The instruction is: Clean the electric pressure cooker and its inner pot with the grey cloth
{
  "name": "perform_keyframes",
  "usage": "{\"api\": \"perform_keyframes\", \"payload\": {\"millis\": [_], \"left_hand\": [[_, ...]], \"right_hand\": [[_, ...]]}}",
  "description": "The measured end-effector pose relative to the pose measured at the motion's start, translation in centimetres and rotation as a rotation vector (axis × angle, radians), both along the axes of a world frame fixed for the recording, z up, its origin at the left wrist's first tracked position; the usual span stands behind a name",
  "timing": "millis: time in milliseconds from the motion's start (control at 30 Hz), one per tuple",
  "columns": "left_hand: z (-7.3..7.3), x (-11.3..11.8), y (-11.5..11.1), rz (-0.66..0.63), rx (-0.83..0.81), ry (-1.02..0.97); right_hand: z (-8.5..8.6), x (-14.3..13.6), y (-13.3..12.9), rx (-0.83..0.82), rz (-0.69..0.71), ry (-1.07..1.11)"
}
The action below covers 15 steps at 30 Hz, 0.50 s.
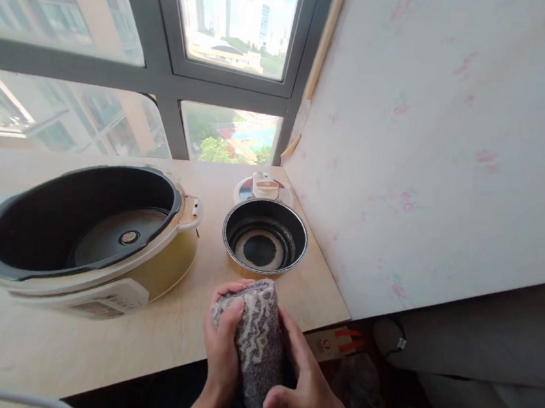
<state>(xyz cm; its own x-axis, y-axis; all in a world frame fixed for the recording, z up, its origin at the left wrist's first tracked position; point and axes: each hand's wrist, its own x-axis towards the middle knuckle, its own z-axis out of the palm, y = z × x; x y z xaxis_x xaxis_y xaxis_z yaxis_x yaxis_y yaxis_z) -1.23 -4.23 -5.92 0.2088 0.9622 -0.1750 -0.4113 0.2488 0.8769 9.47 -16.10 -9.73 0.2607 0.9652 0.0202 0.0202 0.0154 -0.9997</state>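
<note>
Cloth [255, 348], grey with a pale pattern and gathered into a thick wad, is held just off the front edge of the worktop [176, 333], near the front right corner. It is clamped between two hands. By the left hand [223, 348] it is gripped at the upper left, with the thumb laid over the front and the fingers wrapped behind the top. By the right hand [306, 389] its right side is held, with the thumb set low and the fingers closed along the far side; their tips are hidden by the cloth.

At the front left corner of the view, a white tube [9, 392] is seen. Below the worktop's front right corner, a bag [330, 344] is partly lost in shadow.

Beyond the cloth, near the right edge of the worktop, a dark-lined pot [262, 245] is stood upright and uncovered. Toward the left edge a larger cooker [98, 237] is placed, open at the top, its panel turned to the front edge. Behind the pot, near the far right corner, a lid [265, 189] is partly hidden. The right edge is bordered by a flowered wall [428, 155], the far edge by a grey-framed window [161, 79], through which buildings [228, 21] and trees [217, 151] are seen.
</note>
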Motion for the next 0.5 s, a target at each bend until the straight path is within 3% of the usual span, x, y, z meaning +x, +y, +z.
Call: {"api": "perform_keyframes", "payload": {"millis": [100, 233, 300, 367, 500], "left_hand": [[0.3, 2.6, -1.8, -0.081, 0.017, 0.028], [0.6, 3.8, -3.0, -0.444, 0.122, -0.09], [0.7, 3.8, -2.9, -0.562, 0.181, -0.114], [0.5, 3.6, -2.2, -0.555, 0.224, -0.075], [-0.5, 3.0, 0.0, -0.291, 0.244, 0.024]], "right_hand": [[-0.6, 0.0, -0.5, -0.051, -0.16, 0.003], [0.3, 2.1, -0.1, -0.014, -0.345, -0.001], [0.7, 3.3, 0.1, 0.015, -0.429, -0.017], [0.7, 4.2, 0.1, 0.02, -0.534, -0.014], [0.4, 5.0, 0.1, -0.011, -0.708, 0.061]]}}
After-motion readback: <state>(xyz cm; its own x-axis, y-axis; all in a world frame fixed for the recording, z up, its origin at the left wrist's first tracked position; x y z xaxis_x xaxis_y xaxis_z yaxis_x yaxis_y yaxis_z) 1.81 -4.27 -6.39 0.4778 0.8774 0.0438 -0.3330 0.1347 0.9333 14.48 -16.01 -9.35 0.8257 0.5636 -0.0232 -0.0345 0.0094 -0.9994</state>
